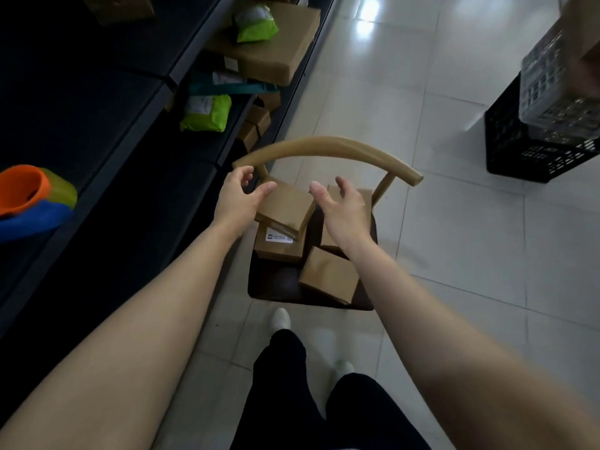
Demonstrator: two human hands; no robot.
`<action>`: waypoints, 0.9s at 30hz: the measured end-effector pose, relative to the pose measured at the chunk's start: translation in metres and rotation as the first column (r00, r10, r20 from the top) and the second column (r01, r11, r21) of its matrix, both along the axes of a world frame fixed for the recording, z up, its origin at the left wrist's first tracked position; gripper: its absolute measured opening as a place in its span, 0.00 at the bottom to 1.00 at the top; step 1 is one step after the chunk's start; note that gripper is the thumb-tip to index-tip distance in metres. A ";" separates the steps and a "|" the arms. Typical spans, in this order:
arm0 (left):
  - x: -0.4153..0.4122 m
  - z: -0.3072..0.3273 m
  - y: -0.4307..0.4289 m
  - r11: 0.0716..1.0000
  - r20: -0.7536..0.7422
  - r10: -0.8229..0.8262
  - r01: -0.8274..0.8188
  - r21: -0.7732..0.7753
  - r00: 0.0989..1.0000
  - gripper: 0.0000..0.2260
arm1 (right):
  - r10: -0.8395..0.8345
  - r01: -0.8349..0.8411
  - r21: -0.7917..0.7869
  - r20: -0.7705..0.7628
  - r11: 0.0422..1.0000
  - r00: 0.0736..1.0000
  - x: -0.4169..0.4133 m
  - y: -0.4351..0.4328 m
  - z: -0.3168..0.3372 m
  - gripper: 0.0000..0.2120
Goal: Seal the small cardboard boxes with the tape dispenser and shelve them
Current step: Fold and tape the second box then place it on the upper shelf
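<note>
Four small cardboard boxes are seen on the dark seat of a chair (276, 287) with a curved wooden backrest (324, 147); the top box (285, 207) is laid tilted and askew on a labelled box (279, 246), a third box (329, 276) is set at the seat's front, just beside the stack, and a fourth box (365, 198) is partly hidden behind the right hand (344, 207). Both hands are held over the top box, one at each side; the left hand (238, 198) is spread wide, its thumb laid at the box's far left corner, though whether contact is made cannot be told; the right hand is likewise spread, its thumb raised just beside the box's far right corner; nothing is gripped by either hand. To the left, dark shelving (97, 108) is seen, on which a large brown carton (276, 53), two green mailer bags (256, 24) (206, 113) and some further small boxes (256, 123) are stored; an orange, green and blue object (29, 196) is seen at the left edge. On the pale tiled floor (438, 222) to the right, well apart from the chair, a black crate (526, 154) is stood with a clear crate (552, 89) stacked on it; dark trousers (282, 384) and white shoes (281, 319) are seen below.
</note>
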State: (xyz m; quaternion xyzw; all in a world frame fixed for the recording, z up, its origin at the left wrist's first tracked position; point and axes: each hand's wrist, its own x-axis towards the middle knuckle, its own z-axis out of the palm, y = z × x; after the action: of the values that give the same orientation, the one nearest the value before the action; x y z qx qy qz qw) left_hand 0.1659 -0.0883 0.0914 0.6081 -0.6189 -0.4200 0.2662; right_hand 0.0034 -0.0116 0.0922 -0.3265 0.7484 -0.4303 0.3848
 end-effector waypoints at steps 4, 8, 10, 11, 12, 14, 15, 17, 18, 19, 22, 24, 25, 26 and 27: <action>0.006 -0.045 -0.044 0.996 0.050 -0.050 0.046 0.073 0.997 0.27 | -0.006 0.002 0.093 0.041 0.996 0.999 0.011 -0.034 -0.035 0.37; 0.006 -0.092 -0.075 0.987 0.104 -0.100 0.085 0.138 0.990 0.27 | -0.041 0.030 0.171 0.062 0.985 0.997 0.018 -0.059 -0.074 0.38; 0.004 -0.112 -0.088 0.975 0.146 -0.121 0.091 0.201 0.982 0.28 | -0.062 0.043 0.223 0.080 0.974 0.995 0.019 -0.069 -0.092 0.39; 0.002 -0.121 -0.094 0.967 0.169 -0.138 0.095 0.238 0.976 0.29 | -0.067 0.041 0.252 0.092 0.967 0.993 0.019 -0.074 -0.101 0.40; 0.000 -0.129 -0.099 0.957 0.188 -0.154 0.099 0.274 0.970 0.29 | -0.065 0.031 0.283 0.112 0.959 0.992 0.019 -0.079 -0.110 0.42; -0.004 -0.142 -0.108 0.936 0.210 -0.166 0.087 0.340 0.964 0.28 | -0.059 -0.005 0.339 0.178 0.941 0.982 0.018 -0.086 -0.125 0.46; -0.005 -0.147 -0.112 0.925 0.207 -0.164 0.077 0.372 0.965 0.27 | -0.063 -0.020 0.356 0.220 0.934 0.973 0.018 -0.089 -0.132 0.47; -0.007 -0.155 -0.117 0.904 0.178 -0.162 0.073 0.420 0.971 0.27 | -0.086 -0.034 0.375 0.297 0.926 0.951 0.017 -0.095 -0.142 0.49; -0.008 -0.158 -0.119 0.897 0.159 -0.167 0.083 0.434 0.973 0.27 | -0.100 -0.034 0.386 0.321 0.922 0.942 0.017 -0.099 -0.145 0.49; -0.008 -0.161 -0.120 0.893 0.141 -0.174 0.096 0.440 0.975 0.26 | -0.114 -0.030 0.395 0.335 0.918 0.935 0.017 -0.102 -0.147 0.50; -0.010 -0.163 -0.120 0.892 0.099 -0.163 0.104 0.440 0.982 0.23 | -0.141 -0.006 0.385 0.352 0.923 0.925 0.019 -0.108 -0.146 0.51; -0.011 -0.159 -0.117 0.904 0.097 -0.147 0.094 0.417 0.984 0.23 | -0.144 0.011 0.355 0.349 0.935 0.926 0.017 -0.108 -0.142 0.50; -0.011 -0.155 -0.114 0.912 0.097 -0.141 0.091 0.400 0.985 0.23 | -0.145 0.022 0.340 0.342 0.940 0.928 0.016 -0.107 -0.138 0.50; -0.012 -0.149 -0.111 0.919 0.092 -0.132 0.087 0.384 0.987 0.23 | -0.147 0.034 0.324 0.333 0.945 0.931 0.014 -0.105 -0.132 0.49; -0.013 -0.142 -0.107 0.926 0.082 -0.119 0.081 0.368 0.990 0.22 | -0.146 0.042 0.309 0.323 0.950 0.935 0.013 -0.102 -0.125 0.48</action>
State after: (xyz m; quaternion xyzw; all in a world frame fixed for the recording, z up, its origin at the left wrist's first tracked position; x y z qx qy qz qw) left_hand 0.1532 -0.1954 -0.0510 0.6352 -0.5735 -0.5085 0.0951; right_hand 0.0163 -0.1137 -0.0332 -0.1486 0.7411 -0.3813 0.5322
